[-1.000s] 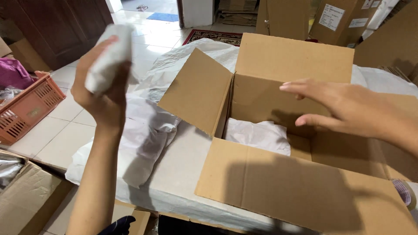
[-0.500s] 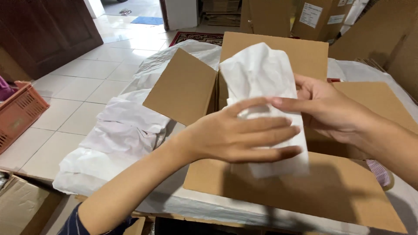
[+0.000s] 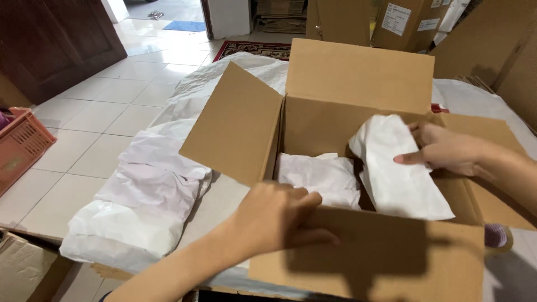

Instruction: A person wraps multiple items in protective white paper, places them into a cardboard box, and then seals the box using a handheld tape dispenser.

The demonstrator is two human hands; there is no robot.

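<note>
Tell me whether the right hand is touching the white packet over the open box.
Touching. The head view shows the right hand with fingers laid on the white packet and its edge pinched, above the cardboard box.

Your table point(image 3: 224, 201) is covered in white sheeting. On it: open cardboard box point(image 3: 358, 168) centre-right of frame, pile of crumpled white wrapped bundles point(image 3: 145, 196) at left, touching the box's left flap. Tiled floor point(image 3: 84, 140) upper left carries a red crate point(image 3: 19, 145).
</note>
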